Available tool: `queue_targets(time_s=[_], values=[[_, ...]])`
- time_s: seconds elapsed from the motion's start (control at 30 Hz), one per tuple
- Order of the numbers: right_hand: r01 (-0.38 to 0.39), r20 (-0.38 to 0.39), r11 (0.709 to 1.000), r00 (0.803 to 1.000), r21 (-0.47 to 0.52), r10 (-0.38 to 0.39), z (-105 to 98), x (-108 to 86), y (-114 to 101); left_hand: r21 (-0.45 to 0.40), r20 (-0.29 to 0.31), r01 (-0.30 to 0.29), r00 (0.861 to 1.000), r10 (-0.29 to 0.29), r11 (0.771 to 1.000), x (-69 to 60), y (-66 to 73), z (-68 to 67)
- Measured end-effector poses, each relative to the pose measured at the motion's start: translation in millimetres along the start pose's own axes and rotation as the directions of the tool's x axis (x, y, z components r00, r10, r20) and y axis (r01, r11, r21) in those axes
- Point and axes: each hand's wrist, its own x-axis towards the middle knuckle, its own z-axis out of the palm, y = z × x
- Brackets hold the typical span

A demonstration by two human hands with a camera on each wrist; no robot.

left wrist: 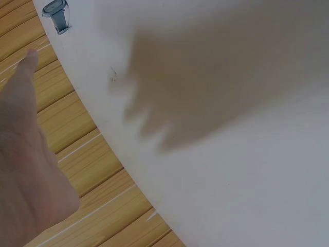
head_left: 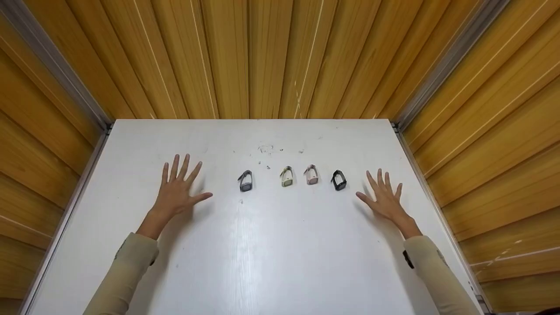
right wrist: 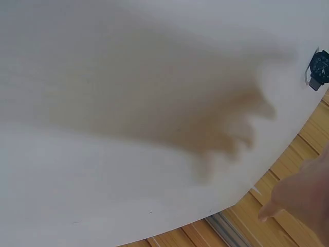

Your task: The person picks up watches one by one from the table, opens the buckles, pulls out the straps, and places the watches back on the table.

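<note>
Several wristwatches stand in a row across the middle of the white table, their straps looped. From left to right they are a grey-blue watch (head_left: pixel 246 187), a yellow-green watch (head_left: pixel 286 183), a pink watch (head_left: pixel 312 180) and a black watch (head_left: pixel 340 186). To the left of the row, my left hand (head_left: pixel 174 194) is held above the table with its fingers spread, nothing in it. My right hand (head_left: pixel 385 200), also spread and holding nothing, hovers to the right, nearest the black watch. The left wrist view catches the grey-blue watch (left wrist: pixel 57 18); the right wrist view, the black watch (right wrist: pixel 320 68) at its edge.
The white table (head_left: pixel 280 245) carries small dark marks (head_left: pixel 265 149) behind the watches. Wood-look panel walls (head_left: pixel 262 57) rise behind it and on both sides, with metal rails (head_left: pixel 455 57) at the corners. Both hands cast shadows on the tabletop.
</note>
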Motion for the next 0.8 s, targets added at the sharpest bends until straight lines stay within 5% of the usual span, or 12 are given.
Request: queue_targets(time_s=[0.43,0.8], values=[[0.022,0.003,1.0,1.0,0.02,-0.022,3,3.7,-8,-0.031,-0.052,-0.037,0.998,0.036,0.999,-0.2,6.9,3.0],[0.139,0.027,0.987,0.99,0.081,-0.141,3,0.7,-53,-0.134,0.051,-0.08,0.995,0.087,0.988,-1.0,28.6,0.9]])
